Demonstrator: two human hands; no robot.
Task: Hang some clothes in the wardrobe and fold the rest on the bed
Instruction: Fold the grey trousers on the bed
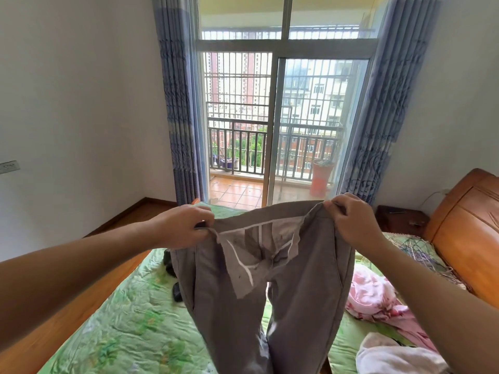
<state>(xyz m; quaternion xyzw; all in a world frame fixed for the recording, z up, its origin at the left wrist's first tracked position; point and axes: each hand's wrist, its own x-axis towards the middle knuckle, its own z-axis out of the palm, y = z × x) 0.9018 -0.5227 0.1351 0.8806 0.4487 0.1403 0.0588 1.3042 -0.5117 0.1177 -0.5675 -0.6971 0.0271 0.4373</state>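
Grey trousers point(302, 287) hang spread out in front of me above the bed point(127, 319), waistband up and legs dangling. My left hand point(183, 228) pinches the left end of the waistband. My right hand point(351, 220) grips the right end. The waistband is stretched open between them, showing the pale pocket linings inside. A pink floral garment point(375, 295) lies crumpled on the bed at the right, and a white garment point(391, 354) lies near the bottom right. Something dark point(172, 268) lies on the bed behind the trousers, mostly hidden.
The bed has a green quilted cover and a wooden headboard point(467, 217) at the right. A dark nightstand point(399, 217) stands beside it. Ahead, a sliding glass door point(272, 125) with blue curtains opens onto a balcony. Wooden floor point(127, 217) runs along the bed's left side.
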